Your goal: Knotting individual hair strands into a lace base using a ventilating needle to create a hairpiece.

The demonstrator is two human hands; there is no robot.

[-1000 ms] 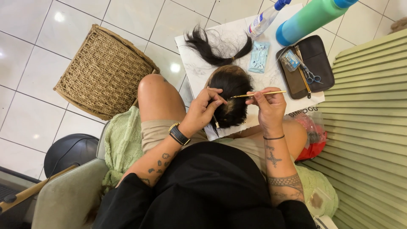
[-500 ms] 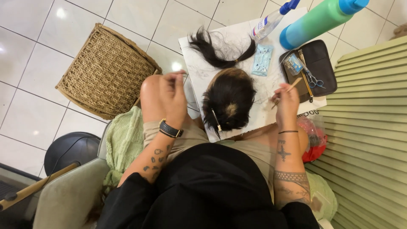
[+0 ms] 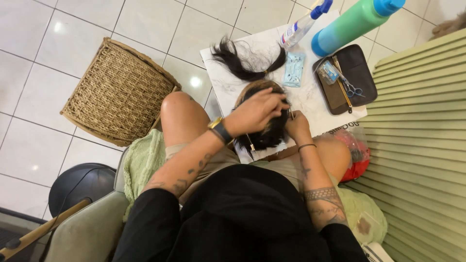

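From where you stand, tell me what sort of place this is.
Probably a home or small salon corner used for wig work: a dark wig under both hands on a small white table, scissors in a tool tray, and a spray bottle.

I look down on a floor of large glossy white tiles [image 3: 43,63], with bright spots of ceiling light reflected in it. A square woven wicker basket [image 3: 116,92] stands on the tiles to the left. A pale green ribbed panel [image 3: 417,170] fills the right side. Lower left, I see a grey-green upholstered chair [image 3: 90,233] and a round black dome-shaped object [image 3: 80,184].
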